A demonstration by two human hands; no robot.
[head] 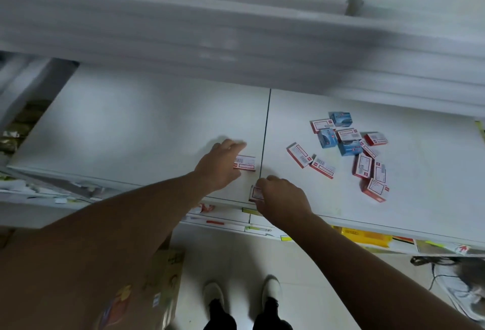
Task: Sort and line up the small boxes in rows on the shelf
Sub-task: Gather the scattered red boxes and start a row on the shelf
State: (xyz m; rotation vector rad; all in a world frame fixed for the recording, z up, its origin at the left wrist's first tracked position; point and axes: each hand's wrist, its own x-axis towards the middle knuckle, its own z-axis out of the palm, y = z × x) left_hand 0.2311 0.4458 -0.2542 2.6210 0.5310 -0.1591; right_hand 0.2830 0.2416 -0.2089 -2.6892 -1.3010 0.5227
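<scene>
L fingers (236, 146) on box (246, 163), R fingers (265, 181) on box (256, 193)

A pale tiled floor (236, 258) lies below white shelving, a blurred upper shelf board (210, 27) overhead; a cardboard carton (168, 282) stands on the floor left, a black cable (430, 264) right

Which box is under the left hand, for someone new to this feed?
Find the dark seam down the white shelf. Just left of it, apart from the pile on the right, lies one red-and-white box, flat. The left hand rests on its left end.
</scene>
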